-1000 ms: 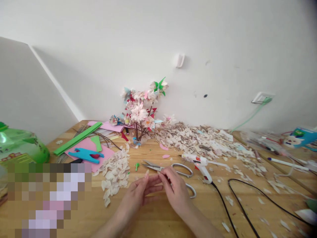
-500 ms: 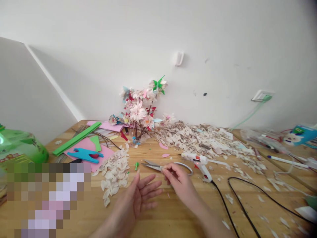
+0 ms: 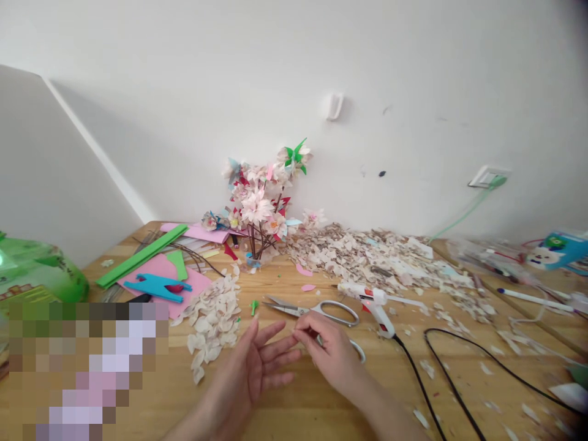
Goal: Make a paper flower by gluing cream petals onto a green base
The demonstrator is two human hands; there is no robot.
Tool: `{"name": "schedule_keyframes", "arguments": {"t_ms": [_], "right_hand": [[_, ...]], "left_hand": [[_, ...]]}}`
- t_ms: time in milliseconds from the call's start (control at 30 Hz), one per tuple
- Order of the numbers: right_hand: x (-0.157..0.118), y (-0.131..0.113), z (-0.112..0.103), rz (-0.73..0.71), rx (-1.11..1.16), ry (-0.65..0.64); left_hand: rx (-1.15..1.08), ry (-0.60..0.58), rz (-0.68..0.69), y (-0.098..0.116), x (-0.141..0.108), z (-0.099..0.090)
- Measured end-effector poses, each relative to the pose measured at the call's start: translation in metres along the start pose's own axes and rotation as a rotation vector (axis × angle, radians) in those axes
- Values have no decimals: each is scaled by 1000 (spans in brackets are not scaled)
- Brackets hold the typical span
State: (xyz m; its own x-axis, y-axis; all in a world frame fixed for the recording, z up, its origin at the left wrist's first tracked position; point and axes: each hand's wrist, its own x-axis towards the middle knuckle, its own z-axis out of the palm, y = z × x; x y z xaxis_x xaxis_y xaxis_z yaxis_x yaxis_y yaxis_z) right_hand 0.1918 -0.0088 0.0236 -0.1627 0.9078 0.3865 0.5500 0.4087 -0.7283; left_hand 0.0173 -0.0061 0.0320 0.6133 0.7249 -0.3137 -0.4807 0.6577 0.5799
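The left hand is spread; the right hand is pinched near its fingers, whether around anything I cannot tell. An outward swing could jog the grey-handled metal scissors partly hidden behind the right hand, or the possibly hot white plastic glue gun beside them.

Right fingers leftward; back beside left hand

Two hands, one pair of scissors, one glue gun, two petal heaps, two loose pink petals, one plug; flowers too crowded to count.
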Motion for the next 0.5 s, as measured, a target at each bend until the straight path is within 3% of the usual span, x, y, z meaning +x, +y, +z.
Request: {"name": "schedule_keyframes", "arguments": {"t_ms": [167, 367, 500], "right_hand": [[-3, 2, 1, -86, -189, -13], [-2, 4, 4, 65, -143, -4], [-1, 4, 0, 85, -148, 21]], "left_hand": [[-130, -78, -101, 5, -2, 1], [-51, -97, -78, 7, -1, 0], [15, -113, -100, 7, -2, -1]]}}
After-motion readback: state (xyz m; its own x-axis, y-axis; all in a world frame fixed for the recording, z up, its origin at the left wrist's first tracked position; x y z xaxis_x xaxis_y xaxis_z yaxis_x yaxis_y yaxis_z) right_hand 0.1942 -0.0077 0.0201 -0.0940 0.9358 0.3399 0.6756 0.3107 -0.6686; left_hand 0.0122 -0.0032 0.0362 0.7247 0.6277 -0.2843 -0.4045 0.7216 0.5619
